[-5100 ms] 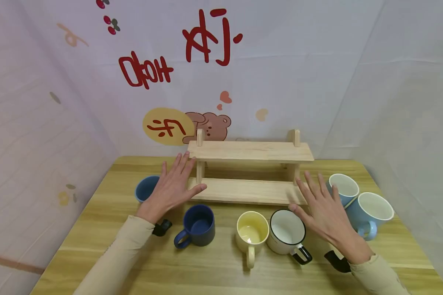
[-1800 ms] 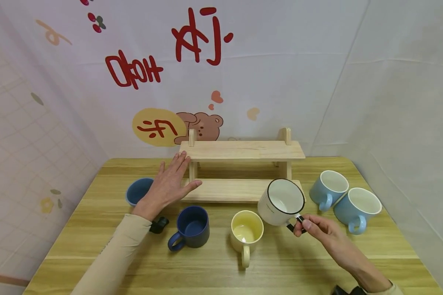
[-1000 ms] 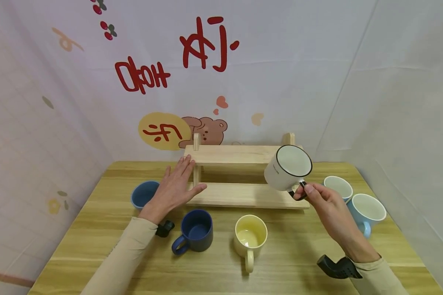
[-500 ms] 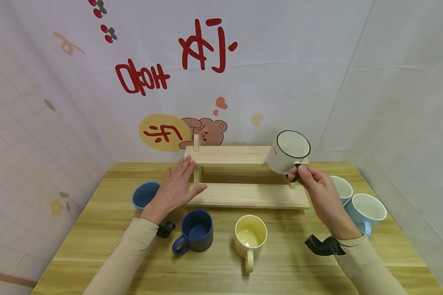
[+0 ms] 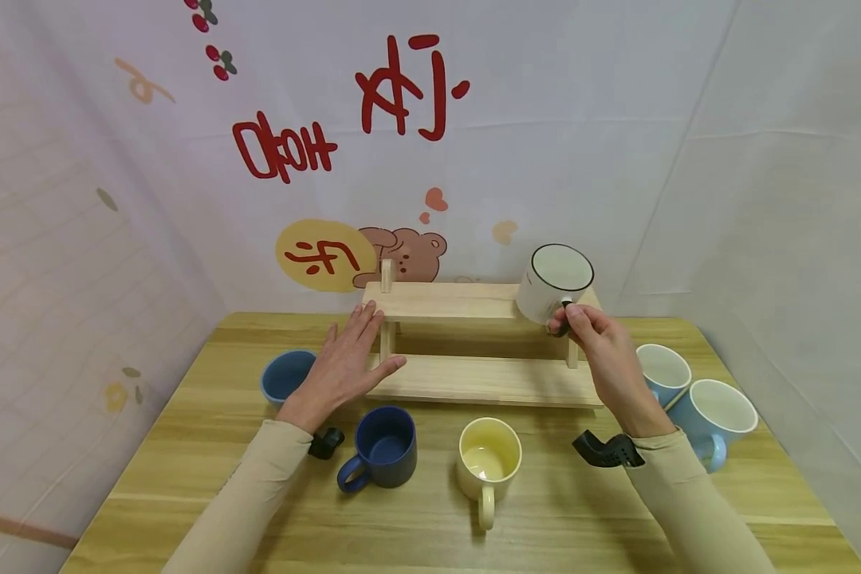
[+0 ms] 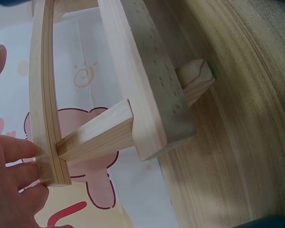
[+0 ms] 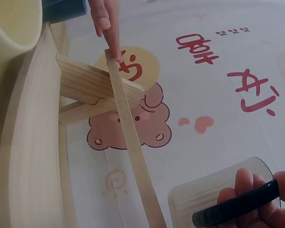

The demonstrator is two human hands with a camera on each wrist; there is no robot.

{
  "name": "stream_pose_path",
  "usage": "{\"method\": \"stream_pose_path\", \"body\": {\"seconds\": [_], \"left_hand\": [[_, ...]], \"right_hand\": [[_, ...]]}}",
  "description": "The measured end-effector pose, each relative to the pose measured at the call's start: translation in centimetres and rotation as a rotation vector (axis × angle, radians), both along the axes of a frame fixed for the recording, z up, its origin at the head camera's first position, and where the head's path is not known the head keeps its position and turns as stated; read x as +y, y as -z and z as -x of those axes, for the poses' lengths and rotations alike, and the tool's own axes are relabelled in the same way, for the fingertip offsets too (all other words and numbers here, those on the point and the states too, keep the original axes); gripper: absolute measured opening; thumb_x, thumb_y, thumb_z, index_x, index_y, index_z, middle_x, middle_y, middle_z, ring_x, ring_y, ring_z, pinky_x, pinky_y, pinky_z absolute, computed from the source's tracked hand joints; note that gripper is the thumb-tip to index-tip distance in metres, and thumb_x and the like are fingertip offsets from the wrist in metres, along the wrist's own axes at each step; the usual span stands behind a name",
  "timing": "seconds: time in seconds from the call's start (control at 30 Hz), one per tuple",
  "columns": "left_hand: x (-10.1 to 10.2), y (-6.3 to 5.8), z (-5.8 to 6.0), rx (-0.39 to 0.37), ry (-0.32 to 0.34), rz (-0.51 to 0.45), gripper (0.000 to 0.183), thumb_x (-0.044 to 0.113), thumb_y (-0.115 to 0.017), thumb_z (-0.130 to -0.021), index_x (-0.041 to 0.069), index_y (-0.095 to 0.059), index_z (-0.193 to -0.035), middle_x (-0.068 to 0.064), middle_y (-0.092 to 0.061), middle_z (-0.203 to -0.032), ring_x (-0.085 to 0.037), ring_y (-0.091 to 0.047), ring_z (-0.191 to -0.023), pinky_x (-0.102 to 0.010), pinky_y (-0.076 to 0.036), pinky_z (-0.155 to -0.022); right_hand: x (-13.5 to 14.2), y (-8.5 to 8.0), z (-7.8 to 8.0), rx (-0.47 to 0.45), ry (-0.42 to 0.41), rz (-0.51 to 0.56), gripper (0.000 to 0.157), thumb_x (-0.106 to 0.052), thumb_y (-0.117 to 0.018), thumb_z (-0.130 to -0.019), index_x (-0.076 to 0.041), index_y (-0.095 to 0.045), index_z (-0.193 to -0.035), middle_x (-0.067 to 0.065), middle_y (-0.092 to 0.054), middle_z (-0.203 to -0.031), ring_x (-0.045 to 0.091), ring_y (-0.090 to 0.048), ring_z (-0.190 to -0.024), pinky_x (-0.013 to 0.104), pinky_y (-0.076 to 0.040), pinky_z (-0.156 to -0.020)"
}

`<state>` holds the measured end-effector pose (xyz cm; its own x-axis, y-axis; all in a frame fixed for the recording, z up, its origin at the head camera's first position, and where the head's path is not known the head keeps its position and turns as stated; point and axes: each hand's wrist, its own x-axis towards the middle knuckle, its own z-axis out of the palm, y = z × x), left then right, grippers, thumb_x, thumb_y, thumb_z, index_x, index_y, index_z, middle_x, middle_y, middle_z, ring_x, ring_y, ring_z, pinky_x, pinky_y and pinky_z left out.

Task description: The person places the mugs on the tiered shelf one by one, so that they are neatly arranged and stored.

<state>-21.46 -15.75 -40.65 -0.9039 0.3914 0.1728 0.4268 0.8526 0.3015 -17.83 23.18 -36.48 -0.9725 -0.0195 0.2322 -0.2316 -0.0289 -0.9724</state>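
Observation:
A white mug (image 5: 541, 295) with a black rim and black handle stands upright at the right end of the wooden rack's upper shelf (image 5: 445, 301). My right hand (image 5: 610, 359) pinches its handle (image 7: 237, 209) between thumb and curled fingers. At the shelf's left end, my left hand (image 5: 340, 367) lies with straight fingers, the fingertips touching the board's edge. In the left wrist view, the fingers (image 6: 19, 175) rest against the end of that board (image 6: 50, 142). The lower shelf (image 5: 481, 379) carries nothing.
A navy mug (image 5: 395, 454) and a yellow mug (image 5: 484, 470) stand in front of the rack. Another blue mug (image 5: 281, 379) sits behind my left wrist. Two light blue mugs, one nearer (image 5: 710, 422) and one farther (image 5: 662, 371), stand to the right. A printed cloth (image 5: 560, 143) hangs behind.
My right hand took the white mug by its handle, lifted it from the table beside the yellow mug, and brought it up to the upper shelf. My left hand stayed at the rack's left end.

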Motion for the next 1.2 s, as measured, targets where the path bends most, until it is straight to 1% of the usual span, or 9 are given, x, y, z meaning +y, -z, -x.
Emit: {"method": "stream_pose_path", "body": {"seconds": [0.13, 0.43, 0.6, 0.77, 0.87, 0.97, 1.1, 1.2], "left_hand": [[0.1, 0.0, 0.1, 0.001, -0.002, 0.009, 0.094, 0.068, -0.051, -0.099, 0.005, -0.026, -0.164, -0.013, -0.015, -0.172, -0.033, -0.011, -0.159, -0.064, -0.011, -0.123], [0.1, 0.1, 0.1, -0.004, -0.002, 0.005, 0.094, 0.068, -0.051, -0.099, 0.005, -0.025, -0.164, -0.012, -0.014, -0.173, -0.031, -0.009, -0.159, -0.064, -0.01, -0.123], [0.1, 0.2, 0.1, -0.005, -0.003, 0.006, 0.094, 0.068, -0.05, -0.099, 0.005, -0.025, -0.164, -0.011, -0.013, -0.173, -0.031, -0.009, -0.159, -0.064, -0.011, -0.123], [0.0, 0.2, 0.1, 0.001, 0.003, 0.003, 0.094, 0.068, -0.051, -0.099, 0.005, -0.025, -0.164, -0.012, -0.014, -0.173, -0.031, -0.009, -0.159, -0.065, -0.012, -0.123], [0.0, 0.2, 0.1, 0.006, 0.004, 0.002, 0.095, 0.069, -0.051, -0.099, 0.005, -0.025, -0.164, -0.012, -0.013, -0.173, -0.032, -0.009, -0.159, -0.064, -0.012, -0.123], [-0.1, 0.2, 0.2, 0.007, 0.002, 0.001, 0.095, 0.069, -0.051, -0.099, 0.006, -0.025, -0.165, -0.011, -0.013, -0.173, -0.031, -0.008, -0.159, -0.064, -0.012, -0.123], [-0.1, 0.4, 0.3, 0.005, 0.002, 0.004, 0.095, 0.069, -0.051, -0.099, 0.006, -0.025, -0.165, -0.011, -0.013, -0.173, -0.03, -0.007, -0.16, -0.064, -0.012, -0.123], [-0.2, 0.4, 0.2, 0.003, 0.005, 0.002, 0.095, 0.069, -0.051, -0.099, 0.006, -0.025, -0.165, -0.011, -0.013, -0.173, -0.029, -0.007, -0.16, -0.064, -0.012, -0.123]], "right_hand": [[-0.1, 0.0, 0.7, -0.014, 0.015, -0.002, 0.049, -0.032, -0.057, -0.108, 0.016, -0.057, -0.116, 0.004, -0.068, -0.098, 0.019, -0.063, -0.101, 0.022, -0.047, -0.1], [-0.5, -0.2, 2.1, -0.034, 0.06, -0.067, 0.045, -0.034, -0.057, -0.108, 0.011, -0.061, -0.114, 0.0, -0.068, -0.094, 0.013, -0.064, -0.097, 0.02, -0.049, -0.097], [-0.7, -0.6, 2.5, -0.054, 0.07, -0.115, 0.048, -0.034, -0.054, -0.109, 0.013, -0.06, -0.116, -0.001, -0.068, -0.094, 0.012, -0.064, -0.096, 0.02, -0.049, -0.095], [-0.8, -0.9, 2.7, -0.059, 0.07, -0.159, 0.052, -0.037, -0.052, -0.109, 0.014, -0.06, -0.118, -0.001, -0.068, -0.096, 0.014, -0.064, -0.097, 0.02, -0.049, -0.094], [-0.8, -0.8, 2.7, -0.058, 0.06, -0.137, 0.054, -0.038, -0.054, -0.108, 0.015, -0.06, -0.119, -0.001, -0.069, -0.097, 0.015, -0.065, -0.098, 0.02, -0.05, -0.095], [-0.6, -0.6, 2.8, -0.055, 0.037, -0.082, 0.055, -0.037, -0.057, -0.107, 0.016, -0.059, -0.122, 0.001, -0.071, -0.101, 0.014, -0.067, -0.101, 0.02, -0.049, -0.098], [-0.2, -0.2, 2.7, -0.047, 0.003, -0.03, 0.059, -0.036, -0.057, -0.107, 0.018, -0.057, -0.13, 0.003, -0.071, -0.113, 0.011, -0.067, -0.11, 0.02, -0.046, -0.104], [0.1, 0.0, 2.1, -0.04, -0.011, -0.029, 0.061, -0.036, -0.057, -0.107, 0.018, -0.055, -0.136, 0.004, -0.07, -0.122, 0.011, -0.064, -0.119, 0.02, -0.044, -0.108]]}}
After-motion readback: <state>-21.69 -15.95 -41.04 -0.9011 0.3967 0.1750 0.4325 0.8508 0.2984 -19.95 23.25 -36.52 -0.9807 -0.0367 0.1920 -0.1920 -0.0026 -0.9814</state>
